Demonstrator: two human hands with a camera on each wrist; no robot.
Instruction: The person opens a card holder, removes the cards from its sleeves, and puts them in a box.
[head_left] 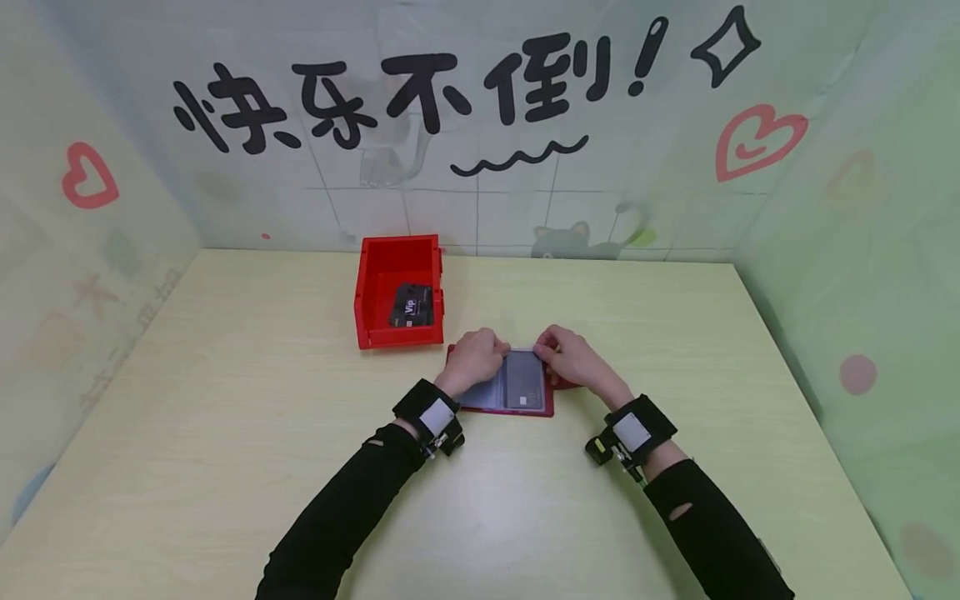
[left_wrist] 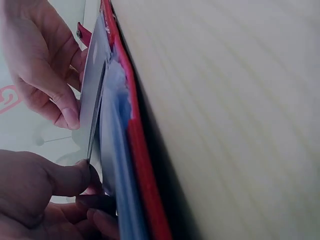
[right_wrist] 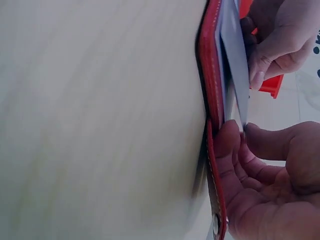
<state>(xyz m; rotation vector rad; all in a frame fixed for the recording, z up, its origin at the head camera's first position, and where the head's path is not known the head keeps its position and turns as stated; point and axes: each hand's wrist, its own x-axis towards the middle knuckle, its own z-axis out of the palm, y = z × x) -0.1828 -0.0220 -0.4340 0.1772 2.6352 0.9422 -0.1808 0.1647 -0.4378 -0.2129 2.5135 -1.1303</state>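
A red card holder [head_left: 498,412] lies unfolded on the table, its clear sleeves [left_wrist: 117,125] spread open. Over its right-hand page is a dark grey card [head_left: 523,379] with a small light square near the bottom. My left hand [head_left: 476,358] pinches the card's far edge at the left corner between thumb and fingers. At the far right corner, my right hand [head_left: 573,358] pinches the same card. The wrist views show the card tilted up from the pages. A red strap [right_wrist: 215,185] with a metal snap sticks out under my right fingers.
A red bin [head_left: 400,337] stands behind and left of the card holder, with black cards [head_left: 412,306] marked "Vip" inside. The pale wooden table [head_left: 225,375] is bordered by printed cloth walls [head_left: 465,208] at the back and both sides.
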